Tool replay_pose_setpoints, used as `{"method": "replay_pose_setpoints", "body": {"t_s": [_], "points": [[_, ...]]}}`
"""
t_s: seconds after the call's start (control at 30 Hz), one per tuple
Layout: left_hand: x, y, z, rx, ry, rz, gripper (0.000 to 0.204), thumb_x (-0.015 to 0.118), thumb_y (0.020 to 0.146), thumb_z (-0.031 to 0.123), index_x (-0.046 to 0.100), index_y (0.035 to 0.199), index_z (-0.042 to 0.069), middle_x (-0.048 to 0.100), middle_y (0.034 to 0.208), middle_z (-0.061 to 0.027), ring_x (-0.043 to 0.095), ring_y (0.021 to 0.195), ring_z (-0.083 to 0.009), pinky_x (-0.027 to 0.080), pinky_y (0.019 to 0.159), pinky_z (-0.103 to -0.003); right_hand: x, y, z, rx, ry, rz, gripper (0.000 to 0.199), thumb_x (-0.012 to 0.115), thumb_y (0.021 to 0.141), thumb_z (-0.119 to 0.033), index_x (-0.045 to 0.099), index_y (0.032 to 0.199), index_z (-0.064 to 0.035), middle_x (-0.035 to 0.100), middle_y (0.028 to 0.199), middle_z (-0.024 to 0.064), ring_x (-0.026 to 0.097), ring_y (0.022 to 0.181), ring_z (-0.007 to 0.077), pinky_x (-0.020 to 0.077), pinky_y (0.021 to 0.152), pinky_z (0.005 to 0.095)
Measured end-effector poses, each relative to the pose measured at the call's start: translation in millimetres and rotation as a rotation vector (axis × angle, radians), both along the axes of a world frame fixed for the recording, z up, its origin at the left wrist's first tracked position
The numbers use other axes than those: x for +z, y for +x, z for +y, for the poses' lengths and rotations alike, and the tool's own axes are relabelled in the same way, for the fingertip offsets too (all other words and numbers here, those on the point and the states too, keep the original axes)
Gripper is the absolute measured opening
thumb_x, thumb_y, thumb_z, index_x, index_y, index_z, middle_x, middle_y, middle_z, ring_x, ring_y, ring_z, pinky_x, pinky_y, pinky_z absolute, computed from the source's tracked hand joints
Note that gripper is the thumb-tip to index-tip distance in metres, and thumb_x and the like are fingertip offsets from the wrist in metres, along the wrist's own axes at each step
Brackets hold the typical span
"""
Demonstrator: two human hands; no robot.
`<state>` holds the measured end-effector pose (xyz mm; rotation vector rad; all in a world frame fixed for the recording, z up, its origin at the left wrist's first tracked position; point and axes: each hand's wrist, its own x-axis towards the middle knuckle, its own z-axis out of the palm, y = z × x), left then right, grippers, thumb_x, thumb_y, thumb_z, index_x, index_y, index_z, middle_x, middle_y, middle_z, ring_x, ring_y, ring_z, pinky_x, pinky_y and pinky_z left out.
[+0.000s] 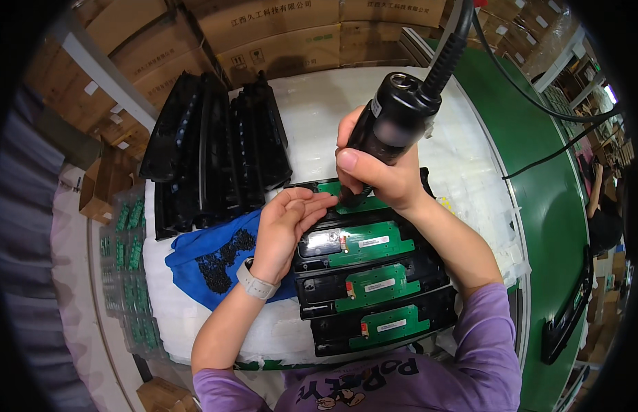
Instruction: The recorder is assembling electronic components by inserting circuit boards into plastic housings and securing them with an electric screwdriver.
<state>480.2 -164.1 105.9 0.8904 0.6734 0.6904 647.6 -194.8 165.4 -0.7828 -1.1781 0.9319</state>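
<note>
head cam, wide fisheye: looks down fr. above, nr. the hands [393, 180] & white tabletop [312, 113].

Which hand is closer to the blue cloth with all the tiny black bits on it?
Left. The left hand is close beside the blue cloth, at its upper right; the right hand is farther away to the right, wrapped around the black handheld tool.

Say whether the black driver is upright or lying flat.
Roughly upright, not lying flat: the right hand grips the black driver, its cable at the top, its lower end down toward a green board.
</note>
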Motion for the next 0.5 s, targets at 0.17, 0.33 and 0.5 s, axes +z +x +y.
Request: {"method": "replay_pose_setpoints", "body": {"t_s": [0.17,0.33,0.5], "points": [[-0.8,-5.0,1.0,-0.056,0.046,0.06,0.016,0.038,0.096,0.013,0.046,0.1,0.0,0.061,0.085,-0.0156,0.063,0.071,-0.0194,0.05,0.061,-0.024,4.7,-9.1,1.2,0.022,-0.064,-0.096,0.019,0.068,0.07,-0.009,0.052,0.078,-0.0028,0.052,0.059,0.0023,0.047,0.042,0.0079,0.0364,0.039,0.0208],[2.6,-8.1,-1.5,-0.081,0.104,0.118,0.016,0.04,0.096,0.016,0.048,0.097,0.003,0.051,0.063,-0.0042,0.043,0.047,-0.0071,0.03,0.041,-0.02,3.3,-10.8,-1.3,0.065,-0.096,-0.169,0.019,0.069,0.069,-0.006,0.053,0.078,-0.0047,0.053,0.063,0.0002,0.049,0.05,0.0048,0.0382,0.046,0.0184],[1.3,-9.7,-0.6,-0.098,0.035,0.077,0.016,0.041,0.095,0.017,0.049,0.095,0.003,0.041,0.058,0.0014,0.03,0.046,-0.0033,0.021,0.04,-0.019,-2.4,-9.5,0.0,0.011,0.145,-0.242,0.021,0.073,0.068,-0.012,0.057,0.079,-0.0015,0.058,0.071,0.0005,0.053,0.066,0.0052,0.0426,0.059,0.0213]]}}
